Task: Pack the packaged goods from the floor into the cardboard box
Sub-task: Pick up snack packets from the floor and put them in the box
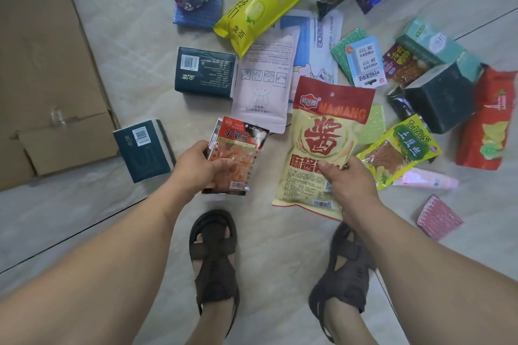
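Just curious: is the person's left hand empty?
No, the left hand grips a small red snack packet above the floor.

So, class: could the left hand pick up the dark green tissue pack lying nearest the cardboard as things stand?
Probably not yet: the left hand already grips a red snack packet. The tissue pack lies close beside it, uncovered.

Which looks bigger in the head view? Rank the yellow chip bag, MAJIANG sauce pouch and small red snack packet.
1. MAJIANG sauce pouch and yellow chip bag: look alike; the pouch is held nearer the camera, so unsure.
2. small red snack packet, clearly smallest.
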